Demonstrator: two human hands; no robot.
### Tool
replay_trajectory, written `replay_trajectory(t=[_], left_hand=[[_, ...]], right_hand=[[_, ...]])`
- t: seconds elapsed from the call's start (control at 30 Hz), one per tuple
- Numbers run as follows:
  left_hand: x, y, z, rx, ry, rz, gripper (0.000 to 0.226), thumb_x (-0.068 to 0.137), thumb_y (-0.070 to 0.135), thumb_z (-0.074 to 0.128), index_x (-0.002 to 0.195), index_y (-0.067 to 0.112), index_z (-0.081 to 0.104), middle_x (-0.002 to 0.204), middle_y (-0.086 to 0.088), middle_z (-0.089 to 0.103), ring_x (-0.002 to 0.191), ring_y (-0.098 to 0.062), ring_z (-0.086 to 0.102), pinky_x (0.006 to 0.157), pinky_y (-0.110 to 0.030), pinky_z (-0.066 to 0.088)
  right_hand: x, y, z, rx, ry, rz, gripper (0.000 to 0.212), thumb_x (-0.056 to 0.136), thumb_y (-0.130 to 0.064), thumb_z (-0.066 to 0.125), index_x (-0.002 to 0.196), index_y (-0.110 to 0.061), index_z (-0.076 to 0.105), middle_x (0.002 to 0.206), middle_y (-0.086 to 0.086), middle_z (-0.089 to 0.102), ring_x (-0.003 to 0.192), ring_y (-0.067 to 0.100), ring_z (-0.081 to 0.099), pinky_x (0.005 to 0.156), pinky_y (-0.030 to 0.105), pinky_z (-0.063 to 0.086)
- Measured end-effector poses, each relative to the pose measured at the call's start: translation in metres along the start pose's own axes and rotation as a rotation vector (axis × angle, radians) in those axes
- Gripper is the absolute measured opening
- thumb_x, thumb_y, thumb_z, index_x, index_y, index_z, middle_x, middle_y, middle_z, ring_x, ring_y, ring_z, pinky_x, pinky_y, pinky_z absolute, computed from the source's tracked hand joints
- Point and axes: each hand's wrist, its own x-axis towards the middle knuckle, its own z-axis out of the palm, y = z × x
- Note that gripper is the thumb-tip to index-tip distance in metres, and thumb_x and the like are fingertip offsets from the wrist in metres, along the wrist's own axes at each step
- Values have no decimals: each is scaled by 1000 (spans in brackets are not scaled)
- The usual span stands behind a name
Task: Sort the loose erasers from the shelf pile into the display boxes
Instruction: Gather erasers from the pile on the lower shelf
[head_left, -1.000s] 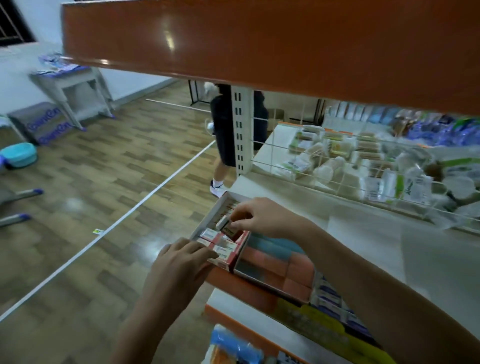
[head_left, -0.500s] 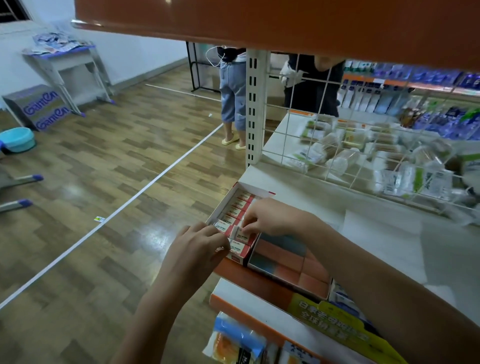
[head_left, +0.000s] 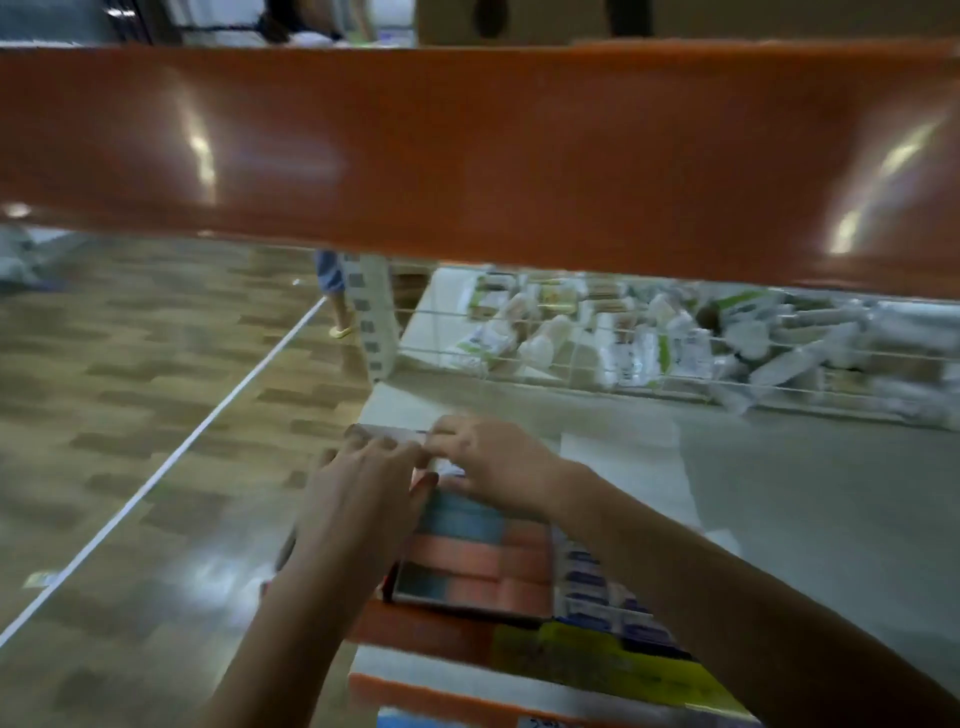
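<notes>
Both hands had shifted over the red-and-white cardboard eraser box (head_left: 387, 432) at the shelf's (head_left: 779, 493) left front corner; my left hand (head_left: 363, 486) covered it, fingers spread, my right hand (head_left: 493, 462) curled beside it, its hold blurred.

Eraser box (head_left: 387, 432) under blurred hands

Pretty clearly a shop, some kind of stationery or general goods store. You've got orange-edged retail shelving (head_left: 467, 156) stacked in tiers, a white wire divider (head_left: 649, 364) with a heap of packaged goods (head_left: 639, 338) behind it, and open display boxes (head_left: 467, 561) of small items lined up along the shelf front. There's also wood-look flooring (head_left: 130, 415) with a white line (head_left: 171, 457) across it.
</notes>
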Motion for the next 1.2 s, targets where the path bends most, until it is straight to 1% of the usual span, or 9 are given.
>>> replay_trajectory(t=[0.13,0.3,0.53,0.7,0.83,0.93,0.97,1.1,1.2], left_hand=[[52,86,12,-22,2,197,33,93,49,41,118,32,54,118,7,58,111,-18,51,87,-33,36],[87,222,29,-107,-34,470,41,90,50,44,122,24,51,121,0,53,112,-21,50,87,-37,42],[85,417,55,-283,-122,703,37,90,43,50,119,20,52,118,-3,54,107,-22,52,80,-35,44],[75,519,85,-338,-235,807,46,90,37,50,133,22,42,133,-3,46,117,-25,46,89,-38,45],[86,569,107,-292,-248,803,47,89,32,52,134,21,41,135,-6,44,118,-28,45,91,-40,45],[104,591,118,-228,-229,758,41,92,28,50,130,14,43,130,-10,45,116,-28,45,91,-40,44],[110,595,121,-231,-220,741,39,92,25,50,129,12,44,129,-12,45,116,-29,45,91,-39,43],[128,605,135,-206,-232,698,39,92,22,50,128,7,45,129,-15,46,117,-30,45,95,-38,41],[133,606,142,-203,-253,673,40,92,19,50,130,10,45,128,-13,47,117,-29,47,95,-38,41]], right_hand=[[-78,65,-39,-104,47,292,39,92,-27,55,129,-18,51,133,2,48,122,21,45,100,34,38],[-206,127,-71,-142,79,693,37,92,-34,53,128,-23,51,133,1,48,122,19,45,99,34,39],[-382,188,-80,-132,149,1017,37,92,-31,55,127,-19,53,125,7,53,119,23,48,98,33,37],[-482,220,-77,-82,172,1140,37,90,-27,58,125,-15,54,140,7,44,128,23,42,101,34,37],[-535,250,-80,-26,228,1179,37,87,-16,59,123,-8,56,126,13,53,114,30,54,85,24,43],[-558,265,-86,-16,207,1168,37,91,-25,56,124,-10,53,125,11,54,110,28,55,91,40,48],[-564,269,-87,-3,204,1161,36,91,-27,56,124,-10,55,124,11,55,110,26,56,91,41,48],[-576,277,-85,28,197,1097,34,93,-30,52,121,-11,57,118,8,57,106,23,55,89,38,50],[-584,283,-80,6,274,1089,39,91,-31,56,126,-14,54,125,6,49,114,21,47,96,35,44]])
